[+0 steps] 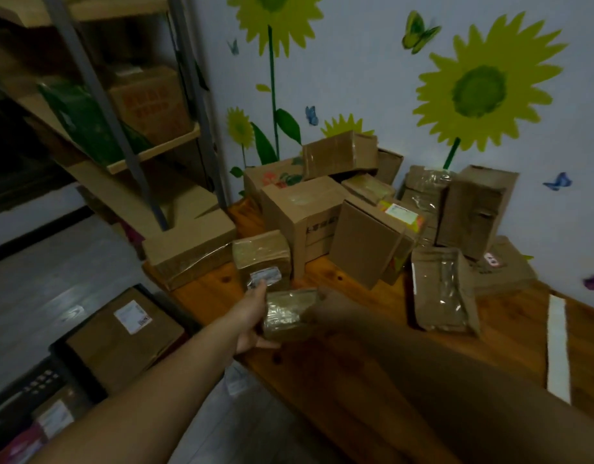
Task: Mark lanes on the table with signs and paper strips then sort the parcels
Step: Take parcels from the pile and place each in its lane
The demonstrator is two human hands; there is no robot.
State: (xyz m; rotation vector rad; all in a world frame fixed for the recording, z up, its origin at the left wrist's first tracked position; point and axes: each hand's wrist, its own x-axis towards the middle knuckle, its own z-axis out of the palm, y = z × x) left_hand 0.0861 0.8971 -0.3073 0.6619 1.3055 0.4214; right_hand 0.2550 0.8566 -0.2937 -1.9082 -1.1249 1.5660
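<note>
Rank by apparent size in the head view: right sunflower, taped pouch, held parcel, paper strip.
1. right sunflower
2. taped pouch
3. held parcel and paper strip: too alike to rank, the strip long but narrow.

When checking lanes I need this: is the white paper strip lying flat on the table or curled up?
Flat. The white paper strip lies straight on the table near its right edge; no curl shows.

Parcels heaped at the back of the table against the wall, strip to their right, shelf left of the table, box in a crate below it, small parcel over the table's left edge, between left hand and right hand.
</note>
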